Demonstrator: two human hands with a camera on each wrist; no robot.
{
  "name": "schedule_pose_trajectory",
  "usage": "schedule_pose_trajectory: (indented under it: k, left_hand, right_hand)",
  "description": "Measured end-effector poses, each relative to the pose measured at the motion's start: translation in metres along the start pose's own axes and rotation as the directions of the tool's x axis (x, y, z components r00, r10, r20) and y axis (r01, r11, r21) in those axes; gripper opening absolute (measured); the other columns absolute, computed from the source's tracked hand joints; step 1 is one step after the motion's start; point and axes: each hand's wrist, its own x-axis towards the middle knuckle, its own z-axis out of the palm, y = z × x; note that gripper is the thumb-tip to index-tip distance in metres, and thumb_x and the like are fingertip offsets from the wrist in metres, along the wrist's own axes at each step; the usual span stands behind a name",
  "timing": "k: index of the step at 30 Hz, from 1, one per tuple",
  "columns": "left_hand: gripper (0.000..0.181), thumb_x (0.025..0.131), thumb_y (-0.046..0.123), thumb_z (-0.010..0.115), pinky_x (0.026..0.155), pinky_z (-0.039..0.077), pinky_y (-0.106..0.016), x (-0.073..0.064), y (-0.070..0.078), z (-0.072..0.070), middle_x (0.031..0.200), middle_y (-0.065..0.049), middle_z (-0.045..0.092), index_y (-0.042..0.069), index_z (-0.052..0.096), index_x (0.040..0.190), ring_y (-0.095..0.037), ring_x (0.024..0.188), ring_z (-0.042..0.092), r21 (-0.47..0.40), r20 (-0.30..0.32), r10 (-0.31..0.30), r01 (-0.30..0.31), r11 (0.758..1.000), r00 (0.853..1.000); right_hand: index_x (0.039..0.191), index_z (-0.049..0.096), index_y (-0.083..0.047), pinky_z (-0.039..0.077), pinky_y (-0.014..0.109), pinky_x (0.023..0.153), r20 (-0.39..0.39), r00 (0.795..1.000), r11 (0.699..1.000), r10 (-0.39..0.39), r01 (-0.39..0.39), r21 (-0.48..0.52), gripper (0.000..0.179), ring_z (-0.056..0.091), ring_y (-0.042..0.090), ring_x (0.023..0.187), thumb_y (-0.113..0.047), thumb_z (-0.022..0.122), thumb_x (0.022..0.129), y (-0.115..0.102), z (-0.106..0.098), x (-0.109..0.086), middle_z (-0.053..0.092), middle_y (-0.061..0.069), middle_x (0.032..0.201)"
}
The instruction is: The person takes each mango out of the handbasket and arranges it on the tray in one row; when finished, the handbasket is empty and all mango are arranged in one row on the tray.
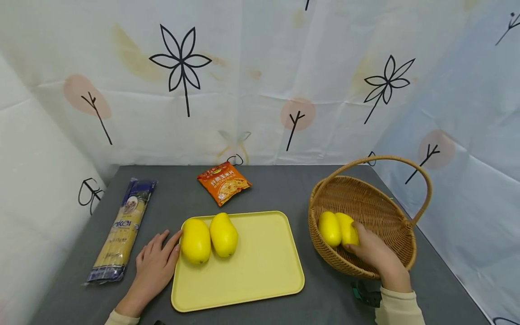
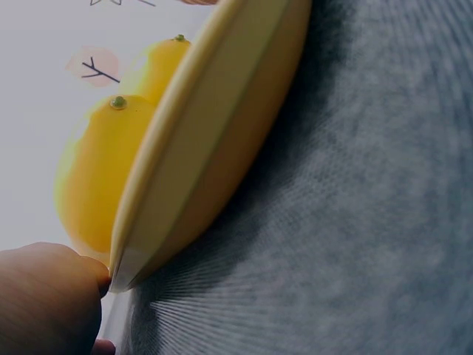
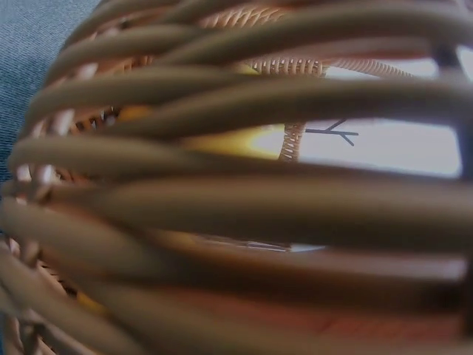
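A: Start at the left; a long noodle packet (image 1: 121, 229) lies on the grey table (image 1: 284, 189), and just beside it the left hand (image 1: 156, 262) rests flat, fingers straight and spread, fingertips touching the rim of the yellow tray (image 1: 260, 271) and the nearer of two mangoes on the tray (image 1: 196, 240).

B: So nothing is gripped there; what's the risk?

A: Those two fruits sit at the tray's left edge; I'd judge a push from that hand could roll one over the low rim, or slide the tray itself, since it's only touched, not held.

B: And further right?

A: An orange snack packet (image 1: 224, 182) behind the tray; then the wicker basket (image 1: 365, 203), where the right hand (image 1: 375, 255) reaches over the near wall, its fingers curled round one of two mangoes in the basket (image 1: 349, 229).

B: Hazards there?

A: The grip looks partial; the smooth fruit could slip, or the wrist could catch the wall and tip the basket.
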Motion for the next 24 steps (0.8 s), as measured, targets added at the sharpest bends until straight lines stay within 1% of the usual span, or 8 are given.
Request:
schedule_pose_trajectory:
  k: [2,6,9,13,14,16,20,24]
  left_hand:
    - [0.047,0.105,0.037,0.034,0.099,0.011,-0.070,-0.0001,0.0002,-0.0001,0.147,-0.026,0.031,0.018,0.041,0.147,-0.050,0.134,0.021,-0.001,0.004,0.000,0.000,1.000,1.000]
    - [0.047,0.104,0.037,0.035,0.098,0.011,-0.070,-0.0001,0.0000,0.0004,0.147,-0.026,0.031,0.018,0.041,0.146,-0.050,0.134,0.021,-0.003,-0.001,0.003,-0.003,1.000,1.000]
    - [0.046,0.104,0.037,0.036,0.099,0.011,-0.070,0.0001,-0.0001,0.0000,0.147,-0.025,0.031,0.018,0.041,0.146,-0.050,0.134,0.021,-0.003,-0.003,0.003,-0.003,1.000,1.000]
    - [0.047,0.104,0.037,0.036,0.099,0.011,-0.070,0.0003,0.0002,-0.0013,0.147,-0.025,0.031,0.018,0.041,0.147,-0.050,0.135,0.020,-0.002,0.005,-0.002,0.002,1.000,1.000]
    - [0.047,0.104,0.036,0.036,0.099,0.011,-0.070,0.0003,0.0003,-0.0015,0.147,-0.025,0.031,0.018,0.041,0.147,-0.050,0.135,0.020,-0.002,0.006,-0.002,0.002,1.000,1.000]
    - [0.046,0.104,0.036,0.036,0.099,0.011,-0.070,0.0003,0.0004,-0.0018,0.147,-0.026,0.031,0.018,0.041,0.147,-0.050,0.135,0.020,0.000,0.004,-0.001,0.001,1.000,1.000]
    - [0.046,0.104,0.036,0.036,0.099,0.011,-0.070,0.0001,0.0005,-0.0014,0.147,-0.026,0.031,0.018,0.041,0.146,-0.050,0.134,0.021,-0.002,-0.001,0.001,-0.001,1.000,1.000]
    - [0.046,0.104,0.036,0.036,0.098,0.012,-0.070,-0.0001,0.0007,-0.0004,0.146,-0.026,0.032,0.018,0.042,0.146,-0.051,0.134,0.022,-0.004,-0.014,0.006,-0.006,1.000,1.000]
  right_hand:
    - [0.136,0.031,0.017,0.046,0.042,0.068,0.001,1.000,1.000,0.002,-0.002,0.006,0.068,0.056,0.028,0.084,-0.016,0.067,0.089,0.0002,0.0000,-0.0015,0.056,0.030,0.110]
    - [0.136,0.030,0.017,0.047,0.043,0.070,-0.007,1.000,1.000,0.004,-0.004,-0.009,0.068,0.057,0.030,0.086,-0.015,0.067,0.089,0.0010,0.0007,-0.0025,0.056,0.031,0.111]
    - [0.137,0.029,0.017,0.048,0.047,0.075,-0.013,1.000,1.000,0.012,-0.012,-0.021,0.070,0.057,0.037,0.094,-0.016,0.068,0.089,0.0019,0.0010,-0.0018,0.052,0.035,0.118]
    - [0.139,0.030,0.016,0.047,0.052,0.080,-0.015,1.000,1.000,0.018,-0.018,-0.020,0.072,0.054,0.044,0.105,-0.018,0.069,0.088,0.0022,0.0015,-0.0019,0.046,0.039,0.127]
    - [0.139,0.030,0.015,0.047,0.052,0.079,-0.013,1.000,1.000,0.017,-0.018,-0.021,0.072,0.054,0.044,0.104,-0.019,0.069,0.088,0.0021,0.0015,-0.0018,0.047,0.039,0.126]
    - [0.140,0.030,0.013,0.047,0.049,0.075,0.000,1.000,1.000,0.024,-0.024,-0.017,0.072,0.055,0.040,0.097,-0.019,0.068,0.088,0.0013,0.0010,-0.0019,0.051,0.037,0.121]
    - [0.142,0.028,0.011,0.045,0.042,0.068,0.024,0.999,0.999,0.041,-0.040,-0.007,0.073,0.055,0.029,0.082,-0.019,0.067,0.089,-0.0001,-0.0004,-0.0022,0.059,0.029,0.108]
    - [0.143,0.027,0.011,0.044,0.040,0.067,0.030,0.998,0.999,0.046,-0.046,-0.006,0.074,0.054,0.026,0.079,-0.018,0.067,0.089,-0.0005,-0.0007,-0.0031,0.060,0.027,0.107]
